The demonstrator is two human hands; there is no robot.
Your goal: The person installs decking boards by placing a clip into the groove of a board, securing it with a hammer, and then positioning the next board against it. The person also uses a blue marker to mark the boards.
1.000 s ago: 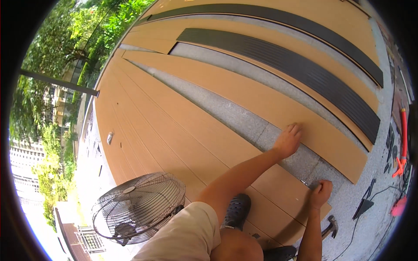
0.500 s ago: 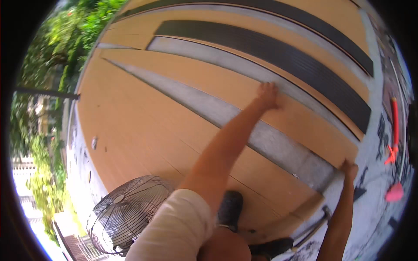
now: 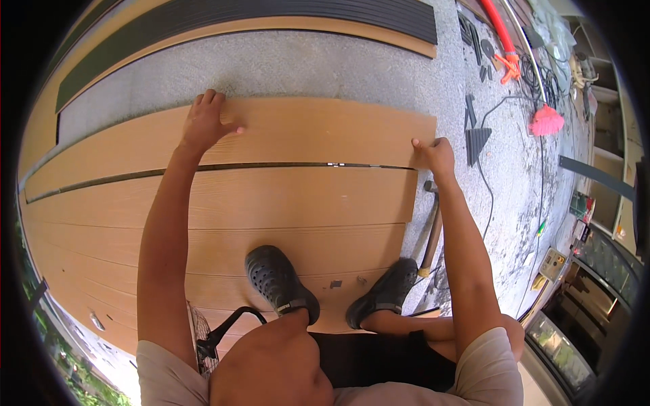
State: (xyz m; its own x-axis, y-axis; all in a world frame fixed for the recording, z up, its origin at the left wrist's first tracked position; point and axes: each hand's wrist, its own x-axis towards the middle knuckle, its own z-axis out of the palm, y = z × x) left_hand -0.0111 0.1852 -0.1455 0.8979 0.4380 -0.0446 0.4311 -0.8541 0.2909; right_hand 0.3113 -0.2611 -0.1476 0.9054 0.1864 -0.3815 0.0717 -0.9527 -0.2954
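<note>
A tan decking board (image 3: pixel 325 128) lies crosswise in front of me, just beyond the laid boards (image 3: pixel 305 196). A narrow dark gap parts it from them, with a small metal clip (image 3: pixel 335 164) in it. My left hand (image 3: pixel 205 127) grips its far edge, fingers curled over and thumb stretched across the top. At the board's right end my right hand (image 3: pixel 435 157) is closed around the near corner; its fingertips are partly hidden. A hammer (image 3: pixel 432 230) lies beside the ends of the laid boards, below my right forearm.
Dark grooved boards (image 3: pixel 271 15) lie beyond on the grey concrete. To the right are a pink brush (image 3: pixel 546 120), a red tool (image 3: pixel 500 27), cables and dark offcuts (image 3: pixel 477 143). My dark clogs (image 3: pixel 274 274) stand on the laid boards; a fan (image 3: pixel 201 331) is partly hidden at lower left.
The tan board has come towards me, and its wide gap to the laid boards has narrowed to a thin line. Both hands remain on it. My view has swung to the right.
</note>
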